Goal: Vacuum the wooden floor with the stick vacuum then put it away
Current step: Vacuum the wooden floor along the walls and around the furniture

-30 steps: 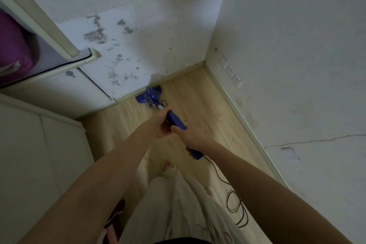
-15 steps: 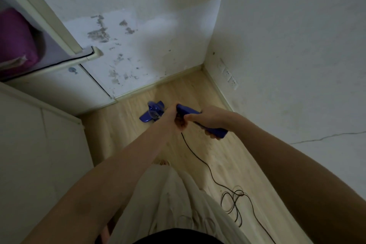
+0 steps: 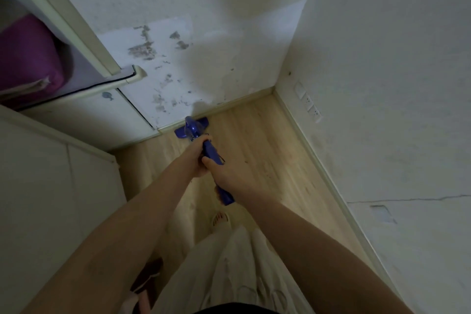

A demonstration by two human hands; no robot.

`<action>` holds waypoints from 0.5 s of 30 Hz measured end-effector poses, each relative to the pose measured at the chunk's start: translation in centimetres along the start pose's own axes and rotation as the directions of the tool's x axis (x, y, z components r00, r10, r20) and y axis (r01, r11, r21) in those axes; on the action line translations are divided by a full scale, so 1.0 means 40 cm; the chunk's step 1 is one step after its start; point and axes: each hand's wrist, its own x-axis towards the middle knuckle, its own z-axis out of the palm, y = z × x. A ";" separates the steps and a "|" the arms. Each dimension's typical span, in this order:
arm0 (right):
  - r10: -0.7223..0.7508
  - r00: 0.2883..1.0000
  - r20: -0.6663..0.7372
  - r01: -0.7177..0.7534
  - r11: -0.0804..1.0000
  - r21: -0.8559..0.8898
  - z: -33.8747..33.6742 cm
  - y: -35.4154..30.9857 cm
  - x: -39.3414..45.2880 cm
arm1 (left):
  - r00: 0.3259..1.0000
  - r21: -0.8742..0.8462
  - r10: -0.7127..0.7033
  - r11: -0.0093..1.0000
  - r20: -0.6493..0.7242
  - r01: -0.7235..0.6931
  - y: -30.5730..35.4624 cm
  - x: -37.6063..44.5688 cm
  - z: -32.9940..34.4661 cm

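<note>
We had both hands on the blue stick vacuum [image 3: 211, 154]: left hand [image 3: 197, 158] clenched round the shaft farther down, right hand [image 3: 229, 180] wrapped round the handle nearer us. Its head sat at the far wall's skirting board [image 3: 242, 100] on the wooden floor [image 3: 267, 160]. Risk (our guess): shoving further knocks the head into the skirting, or it catches our sandalled foot [image 3: 221, 219] on the pull-back.

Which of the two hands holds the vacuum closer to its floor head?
The left hand. It grips the blue vacuum farther down, nearer the floor head by the baseboard, while the right hand holds the grip's upper end, closer to the person's body.
</note>
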 end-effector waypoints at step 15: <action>-0.019 1.000 0.012 0.021 0.977 -0.213 0.028 0.072 -0.037 | 0.997 0.134 -0.070 0.989 0.031 0.065 -0.062 -0.022 -0.060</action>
